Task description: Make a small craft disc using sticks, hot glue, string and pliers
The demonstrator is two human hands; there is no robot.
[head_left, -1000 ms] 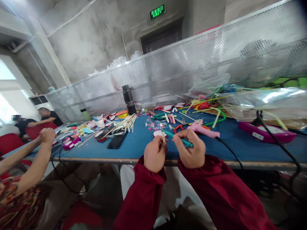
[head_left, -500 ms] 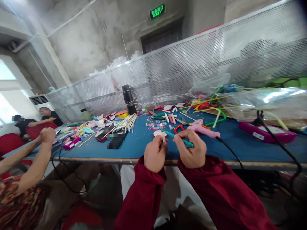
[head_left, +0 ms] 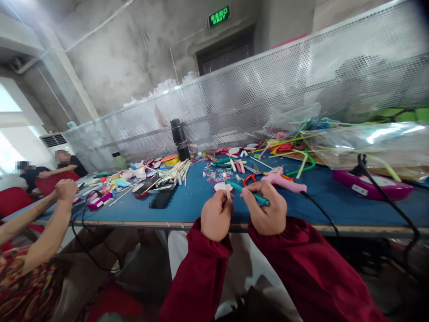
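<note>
Between the fingers of my left hand (head_left: 214, 217) stands a short pale strip (head_left: 228, 191), roughly upright. My right hand (head_left: 270, 210) is closed around a slim teal pen-like tool (head_left: 263, 200), whose tip points left toward the top of the strip. At this size I cannot tell whether tip and strip touch. Just behind my left hand lies a white round disc with a red edge (head_left: 219, 186). A pink glue gun (head_left: 284, 181) with a black cord rests right of my right hand, beside a red-handled cutting tool (head_left: 249, 180).
A black bottle (head_left: 181, 141) stands by the perforated metal screen (head_left: 234, 98). Bundled pale sticks (head_left: 179, 171) and a dark phone-like slab (head_left: 162, 196) lie left. At right are a purple box (head_left: 375, 184) and clear plastic bags (head_left: 372, 143). A co-worker's arms (head_left: 50, 214) are at far left.
Almost nothing differs. The teal tool and my right hand have shifted very slightly left and up; both hands keep their hold.
</note>
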